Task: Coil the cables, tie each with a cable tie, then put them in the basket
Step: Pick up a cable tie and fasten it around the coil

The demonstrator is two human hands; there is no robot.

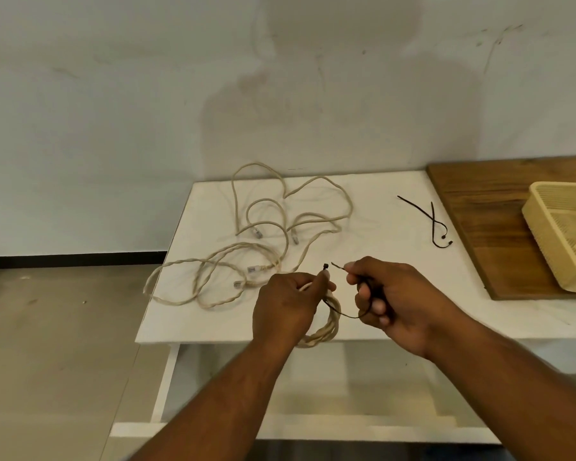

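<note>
Above the coiled cable [333, 319], the cable tie [325, 266] head, pinched by the left hand [286, 302], apparently faces the tail pinched in the right hand [391, 294].

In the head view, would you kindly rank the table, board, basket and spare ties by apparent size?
1. Table
2. Board
3. Basket
4. Spare ties
Board and Basket are cropped by the frame.
</note>
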